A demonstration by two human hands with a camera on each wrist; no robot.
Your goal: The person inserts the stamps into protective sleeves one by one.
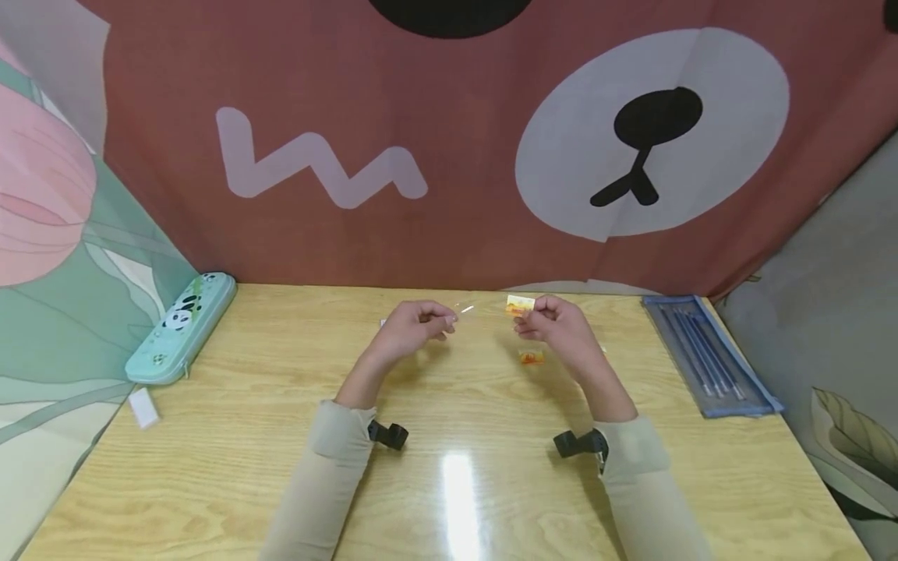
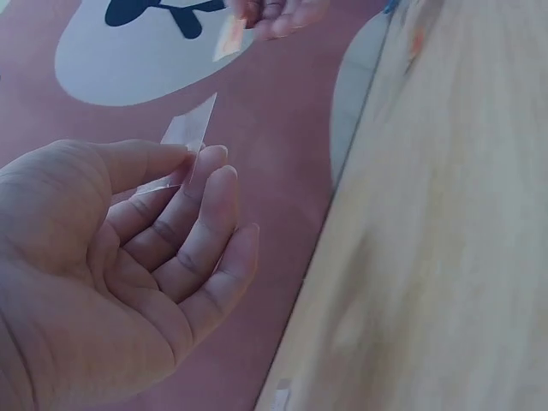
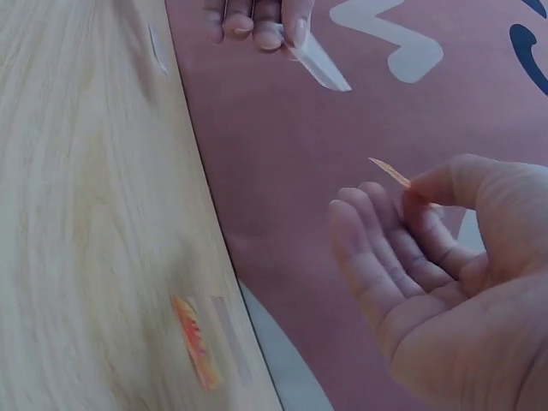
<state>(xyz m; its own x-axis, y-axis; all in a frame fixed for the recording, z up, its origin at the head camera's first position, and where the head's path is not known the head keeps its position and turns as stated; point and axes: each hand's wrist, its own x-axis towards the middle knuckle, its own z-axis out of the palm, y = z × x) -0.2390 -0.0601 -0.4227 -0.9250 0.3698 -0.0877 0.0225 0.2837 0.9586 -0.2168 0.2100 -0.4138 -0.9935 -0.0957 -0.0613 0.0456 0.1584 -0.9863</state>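
Note:
Above the table's far part, my left hand (image 1: 415, 329) pinches a small piece of clear plastic film (image 2: 190, 130) between thumb and index finger. The film points up and catches light along its edge. My right hand (image 1: 563, 331) pinches a small yellow and orange printed paper piece (image 1: 519, 305) by its edge, seen nearly edge-on in the right wrist view. On the table below the right hand lies another orange and yellow printed piece (image 1: 531, 357). In both hands the other fingers are loosely bent, and a gap separates the hands.
A light blue panda pencil case (image 1: 184, 327) stands at the left table edge, with a white block (image 1: 143, 408) in front of it. At the right lies a blue-edged mesh pouch (image 1: 712, 356) holding several pencils. A printed cloth (image 1: 470, 234) hangs behind the table (image 1: 281, 467).

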